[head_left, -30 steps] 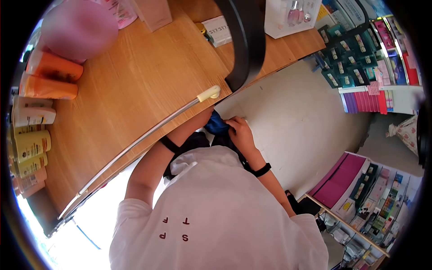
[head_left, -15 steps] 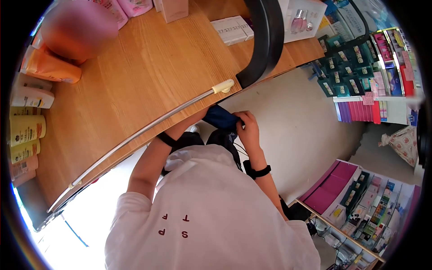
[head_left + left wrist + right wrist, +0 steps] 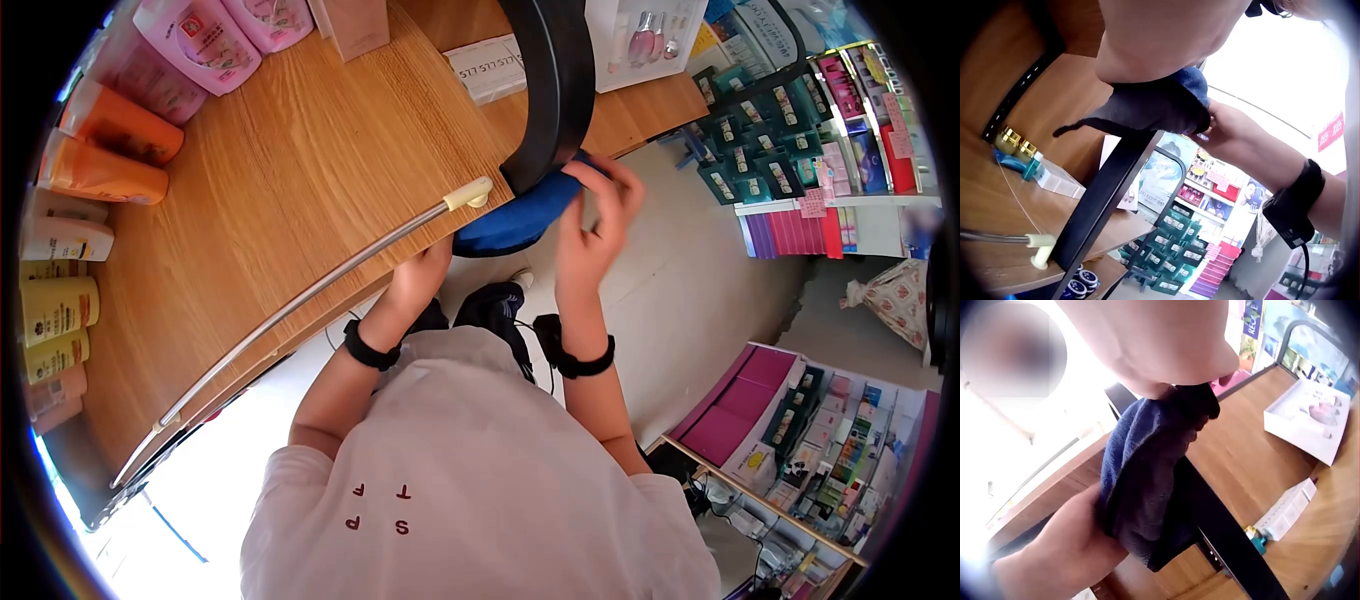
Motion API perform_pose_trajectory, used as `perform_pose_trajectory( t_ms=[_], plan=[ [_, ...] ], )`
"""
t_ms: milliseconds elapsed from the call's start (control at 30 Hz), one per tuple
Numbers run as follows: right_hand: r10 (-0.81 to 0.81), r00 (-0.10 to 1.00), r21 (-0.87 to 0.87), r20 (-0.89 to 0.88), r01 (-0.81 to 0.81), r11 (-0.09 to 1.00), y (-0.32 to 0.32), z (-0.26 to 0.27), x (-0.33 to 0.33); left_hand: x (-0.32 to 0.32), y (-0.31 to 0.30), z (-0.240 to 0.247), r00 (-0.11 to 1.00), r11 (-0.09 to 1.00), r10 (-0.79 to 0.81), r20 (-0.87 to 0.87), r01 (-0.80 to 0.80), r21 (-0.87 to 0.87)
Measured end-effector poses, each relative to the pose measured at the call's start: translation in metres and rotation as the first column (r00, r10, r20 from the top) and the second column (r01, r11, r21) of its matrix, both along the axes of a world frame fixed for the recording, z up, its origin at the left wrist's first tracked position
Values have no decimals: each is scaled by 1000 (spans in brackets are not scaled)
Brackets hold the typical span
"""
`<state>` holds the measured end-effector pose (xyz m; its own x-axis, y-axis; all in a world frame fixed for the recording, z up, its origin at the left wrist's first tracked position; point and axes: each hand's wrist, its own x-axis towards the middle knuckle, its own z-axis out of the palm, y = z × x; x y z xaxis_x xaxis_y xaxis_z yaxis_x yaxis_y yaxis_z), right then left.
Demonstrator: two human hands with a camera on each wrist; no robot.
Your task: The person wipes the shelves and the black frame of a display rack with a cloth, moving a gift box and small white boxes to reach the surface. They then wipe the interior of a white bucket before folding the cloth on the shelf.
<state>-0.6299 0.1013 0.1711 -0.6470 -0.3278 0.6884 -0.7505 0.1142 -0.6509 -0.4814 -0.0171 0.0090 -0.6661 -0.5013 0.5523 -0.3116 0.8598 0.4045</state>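
A blue cloth (image 3: 515,222) with a dark underside is spread between both hands, right by the black post (image 3: 550,100) at the shelf corner. My right hand (image 3: 598,222) pinches its far end, fingers bent over the edge. At the near end, my left hand (image 3: 425,272) holds the cloth, its fingers mostly hidden behind the fabric. In the left wrist view the cloth (image 3: 1154,107) overlaps the top of the post, and a dark corner hangs out to the left. The right wrist view shows the cloth (image 3: 1144,469) draped down in front of the post.
A metal rail (image 3: 310,310) with a cream end cap runs along the edge of the wooden shelf (image 3: 300,140). Pink, orange and yellow bottles line its left side. White boxes (image 3: 487,70) stand beyond the post. Display racks (image 3: 770,140) are at the right, above the pale floor.
Both hands have come up from below the shelf edge to the post and moved apart. The cloth, bunched low before, now stretches wider between them. The left hand has come into sight.
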Motion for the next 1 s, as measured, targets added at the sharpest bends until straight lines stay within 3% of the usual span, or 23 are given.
perform_pose_trajectory(
  t_ms=[33, 67, 100, 133, 167, 233, 267, 333, 367, 433, 500, 567, 600, 667, 700, 800, 867, 900, 1000],
  plan=[
    [72, 993, -12, 99, -71, 997, -7, -5, -3, -1, 1, 1, 912, 824, 69, -405, 177, 538],
    [142, 978, 26, 155, -147, 989, -12, -21, -7, 3, 3, 2, 912, 825, 67, -406, 178, 536],
    [142, 978, 25, 155, -148, 989, -15, -43, -12, 8, 5, 16, 900, 741, 24, -435, 276, 612],
    [189, 944, 40, 270, -207, 978, -18, -69, -16, 12, 6, 30, 883, 640, -15, -468, 368, 674],
    [230, 895, 48, 382, -268, 962, -18, -88, -18, 14, 7, 43, 884, 641, -13, -468, 367, 674],
    [243, 904, 116, 353, -300, 947, -15, -107, -19, 16, 6, 61, 929, 405, -75, -362, 361, 840],
    [254, 912, 184, 323, -324, 928, -12, -114, -19, 16, 5, 60, 929, 406, -70, -364, 359, 840],
    [265, 911, 236, 316, -346, 908, -4, -128, -19, 14, -2, 59, 960, 355, -245, -135, 219, 909],
    [271, 912, 286, 309, -361, 888, 0, -131, -21, 9, -2, 53, 960, 361, -242, -144, 227, 905],
    [315, 870, 275, 379, -430, 860, 8, -119, -16, -1, 4, 39, 956, 700, -202, -214, 294, 651],
    [349, 820, 259, 454, -496, 829, 17, -112, -10, -7, 5, 34, 963, 713, -225, -148, 266, 649],
    [392, 817, 238, 423, -518, 822, 22, -111, -5, -14, 8, 13, 977, 884, -214, 1, 193, 425],
    [392, 818, 240, 420, -517, 822, 25, -110, -3, -16, 7, 7, 977, 884, -214, -2, 194, 424],
    [215, 769, 300, 602, -468, 831, 32, -106, -2, -16, 2, -3, 944, 879, -273, 184, 167, 446],
    [215, 770, 301, 600, -467, 831, 37, -108, -3, -16, 0, 0, 945, 879, -273, 182, 169, 446],
    [71, 893, 338, 444, -240, 910, 55, -118, -11, -6, -6, 20, 942, 935, -203, 267, 105, 338],
    [33, 891, 353, 454, -213, 911, 66, -99, -11, 4, -14, 46, 941, 976, -174, 291, 126, 176],
    [-9, 888, 368, 460, -181, 912, 70, -91, -11, 7, -19, 29, 941, 977, -173, 290, 126, 173],
    [1, 912, 398, 410, -180, 900, 82, -88, -13, 15, -36, -26, 974, 994, 81, 212, -62, -94]
  ],
)
